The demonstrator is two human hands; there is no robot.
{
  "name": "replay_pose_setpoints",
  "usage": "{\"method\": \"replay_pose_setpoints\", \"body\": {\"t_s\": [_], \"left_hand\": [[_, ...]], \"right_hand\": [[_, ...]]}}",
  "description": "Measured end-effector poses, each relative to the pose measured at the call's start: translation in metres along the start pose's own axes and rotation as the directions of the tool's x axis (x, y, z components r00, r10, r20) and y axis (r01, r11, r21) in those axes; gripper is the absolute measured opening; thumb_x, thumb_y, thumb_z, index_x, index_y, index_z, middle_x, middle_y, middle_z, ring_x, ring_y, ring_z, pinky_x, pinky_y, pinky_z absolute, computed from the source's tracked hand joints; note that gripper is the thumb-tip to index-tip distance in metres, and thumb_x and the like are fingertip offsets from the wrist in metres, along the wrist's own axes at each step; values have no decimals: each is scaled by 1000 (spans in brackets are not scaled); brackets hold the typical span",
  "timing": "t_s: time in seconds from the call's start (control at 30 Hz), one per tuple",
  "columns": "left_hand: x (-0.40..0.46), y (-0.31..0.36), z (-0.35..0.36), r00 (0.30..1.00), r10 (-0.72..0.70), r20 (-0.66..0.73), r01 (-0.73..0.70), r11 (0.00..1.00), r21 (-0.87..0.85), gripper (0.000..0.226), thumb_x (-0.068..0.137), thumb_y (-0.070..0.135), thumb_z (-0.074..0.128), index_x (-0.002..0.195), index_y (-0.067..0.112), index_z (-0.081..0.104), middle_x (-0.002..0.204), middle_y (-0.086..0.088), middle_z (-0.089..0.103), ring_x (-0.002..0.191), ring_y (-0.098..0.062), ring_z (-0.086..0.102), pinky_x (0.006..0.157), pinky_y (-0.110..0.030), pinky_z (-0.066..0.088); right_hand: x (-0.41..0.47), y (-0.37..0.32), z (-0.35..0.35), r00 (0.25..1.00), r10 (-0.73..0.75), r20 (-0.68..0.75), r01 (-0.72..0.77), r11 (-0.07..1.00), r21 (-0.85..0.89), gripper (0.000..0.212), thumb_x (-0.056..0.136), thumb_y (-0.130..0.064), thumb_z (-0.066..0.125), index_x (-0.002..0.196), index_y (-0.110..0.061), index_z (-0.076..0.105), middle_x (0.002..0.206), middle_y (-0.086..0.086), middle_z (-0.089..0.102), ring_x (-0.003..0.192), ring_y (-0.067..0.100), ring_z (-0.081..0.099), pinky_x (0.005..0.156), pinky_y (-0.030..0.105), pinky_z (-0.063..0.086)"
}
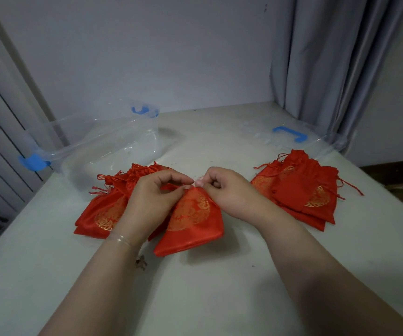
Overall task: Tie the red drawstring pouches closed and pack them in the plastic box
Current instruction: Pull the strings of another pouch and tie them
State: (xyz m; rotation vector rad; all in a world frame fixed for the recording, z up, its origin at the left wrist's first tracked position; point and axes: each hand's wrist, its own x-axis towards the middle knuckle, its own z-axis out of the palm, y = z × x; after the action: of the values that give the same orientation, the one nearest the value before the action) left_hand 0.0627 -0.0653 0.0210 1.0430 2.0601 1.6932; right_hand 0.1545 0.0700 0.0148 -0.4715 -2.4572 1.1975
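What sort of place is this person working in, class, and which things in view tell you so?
Probably a room in a home, used as a makeshift packing spot, not a factory. A grey curtain hangs beside a plain wall, and the pale table holds only piles of red pouches and a clear plastic box.

left forearm: bare up to the frame edge, no sleeve showing
left wrist: thin clear beaded bracelet [122, 239], a single strand that looks like small translucent beads, lying just below the hand
left hand [155, 197]: bare, no glove, no ring to be seen
right forearm: bare up to the frame edge, no sleeve showing
right wrist: nothing worn on the part that shows
right hand [229, 192]: bare, no glove, no ring to be seen; short pale thumbnail [199, 183] without visible polish
rest of the person: out of frame
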Motion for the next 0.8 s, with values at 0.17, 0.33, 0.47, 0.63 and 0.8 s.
{"method": "replay_pose_setpoints", "body": {"t_s": [0.17, 0.33, 0.47, 0.63, 0.8], "left_hand": [[2, -3, -2, 996, -80, 30, 80, 997, -18, 17, 82, -2, 67, 87, 12, 74, 97, -20, 69, 86, -26, 68, 87, -42, 53], [0, -4, 0, 998, -41, 56, 34, 993, 117, 15, 87, 1, 63, 93, 10, 74, 89, -9, 73, 81, -20, 70, 67, -26, 58], [1, -5, 1, 998, 53, 18, -56, 960, 275, 11, 85, 7, 66, 87, 16, 73, 84, 4, 72, 77, -9, 68, 66, -19, 55], [-4, -1, 10, 967, 253, -18, -236, 924, 301, 10, 84, 11, 69, 86, 20, 71, 79, 14, 69, 73, -4, 64, 67, -11, 46], [-1, -7, 6, 882, 471, 29, -430, 778, 458, 11, 83, 15, 68, 91, 21, 72, 84, 11, 68, 79, -5, 62, 70, -26, 50]], "right_hand": [[-1, -1, -2, 999, -32, -20, 33, 999, 19, 23, 91, -29, 58, 72, -17, 56, 68, 3, 64, 63, 10, 60, 61, 30, 46], [-7, -3, 1, 980, -200, -14, 195, 965, -173, 13, 92, -30, 56, 87, -18, 57, 81, -1, 65, 77, 16, 59, 67, 34, 45], [-8, -4, 2, 969, -244, -44, 233, 956, -179, 12, 92, -29, 54, 87, -19, 57, 81, -2, 65, 77, 16, 59, 68, 35, 46], [-1, 1, 1, 984, -14, -179, 37, 991, 127, 32, 92, -32, 55, 70, -9, 59, 70, 11, 62, 70, 25, 61, 72, 41, 52], [-1, 1, -5, 996, 10, 93, -56, 862, 504, 22, 91, 3, 52, 86, -14, 66, 76, 1, 66, 64, 0, 62, 67, 14, 50]]}}
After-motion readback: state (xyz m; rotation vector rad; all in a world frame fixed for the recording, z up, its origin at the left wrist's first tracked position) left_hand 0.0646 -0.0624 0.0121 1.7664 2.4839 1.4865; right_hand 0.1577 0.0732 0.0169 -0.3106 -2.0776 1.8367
